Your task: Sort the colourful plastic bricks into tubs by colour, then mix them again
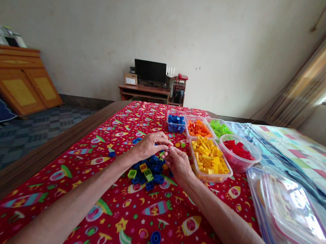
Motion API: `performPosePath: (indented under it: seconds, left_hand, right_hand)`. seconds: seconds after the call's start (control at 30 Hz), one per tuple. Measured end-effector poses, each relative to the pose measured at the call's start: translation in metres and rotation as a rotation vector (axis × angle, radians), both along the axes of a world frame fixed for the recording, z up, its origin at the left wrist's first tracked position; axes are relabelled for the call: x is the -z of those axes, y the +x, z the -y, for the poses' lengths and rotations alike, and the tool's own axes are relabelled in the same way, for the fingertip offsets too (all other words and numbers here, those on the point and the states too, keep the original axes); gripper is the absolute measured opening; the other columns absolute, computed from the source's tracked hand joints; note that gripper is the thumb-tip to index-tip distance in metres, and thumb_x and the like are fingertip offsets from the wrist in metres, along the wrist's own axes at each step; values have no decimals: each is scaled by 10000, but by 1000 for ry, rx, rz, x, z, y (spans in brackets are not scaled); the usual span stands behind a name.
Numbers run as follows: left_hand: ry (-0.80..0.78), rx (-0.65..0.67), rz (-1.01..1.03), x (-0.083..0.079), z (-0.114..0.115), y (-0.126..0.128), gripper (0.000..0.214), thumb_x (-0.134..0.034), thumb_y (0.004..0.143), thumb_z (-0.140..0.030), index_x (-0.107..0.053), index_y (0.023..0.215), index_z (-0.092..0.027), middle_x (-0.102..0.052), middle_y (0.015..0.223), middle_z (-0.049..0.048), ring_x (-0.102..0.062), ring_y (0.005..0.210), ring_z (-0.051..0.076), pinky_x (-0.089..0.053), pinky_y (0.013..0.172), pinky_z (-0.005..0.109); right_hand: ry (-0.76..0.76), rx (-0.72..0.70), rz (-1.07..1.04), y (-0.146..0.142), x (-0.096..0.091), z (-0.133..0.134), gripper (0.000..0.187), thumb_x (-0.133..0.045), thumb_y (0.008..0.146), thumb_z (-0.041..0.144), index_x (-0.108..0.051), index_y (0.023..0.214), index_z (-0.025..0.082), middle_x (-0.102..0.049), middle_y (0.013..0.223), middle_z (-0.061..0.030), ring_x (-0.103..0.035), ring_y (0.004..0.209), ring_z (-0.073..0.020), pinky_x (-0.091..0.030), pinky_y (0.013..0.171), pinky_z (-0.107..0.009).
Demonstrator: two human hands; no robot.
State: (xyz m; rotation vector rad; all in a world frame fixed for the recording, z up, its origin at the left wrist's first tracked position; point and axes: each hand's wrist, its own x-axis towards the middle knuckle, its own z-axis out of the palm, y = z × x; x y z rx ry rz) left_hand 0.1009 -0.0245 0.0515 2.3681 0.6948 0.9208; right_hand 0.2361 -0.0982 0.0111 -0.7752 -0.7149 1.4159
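My left hand (151, 146) and my right hand (179, 164) meet fingertip to fingertip over a pile of toy building bricks. Both are closed in a pinch; whatever lies between the fingers is too small and covered to make out. Beneath them the pile holds mostly blue bricks (149, 185), with a few lime green bricks (132, 174) and an orange brick (143, 167) among them. Part of the pile is hidden behind my hands. A single round blue piece (155, 238) lies apart, closer to me on the red patterned cloth (129, 203).
Right of my hands stand clear containers of yellow bricks (210, 155), red bricks (238, 149), orange bricks (199, 128), green bricks (218, 127) and blue bricks (176, 123). Stacked clear lids (294, 217) lie at the right. A monitor (150, 71) stands by the far wall.
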Motion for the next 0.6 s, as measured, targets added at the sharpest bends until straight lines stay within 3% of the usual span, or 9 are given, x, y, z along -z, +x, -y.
performPosePath:
  seconds: [0.33,0.6]
  left_hand:
    - [-163,-39,216,3,-10,-7,276,-732,683,-438,-691,749,-174,-652,811,31,-611,806,177,-495,721,272]
    - [-112,-60,180,6,-14,-10,238,-710,703,-388,-642,772,-171,-641,810,19,-607,757,159,-487,683,264]
  right_hand:
    - [0,-65,7,-4,0,4,360,-715,678,478,-684,826,152,-565,581,38,-548,545,-72,-358,454,-151]
    - [-24,-58,32,-6,-1,5,337,-678,684,471,-671,787,151,-552,566,39,-534,528,-74,-355,454,-160]
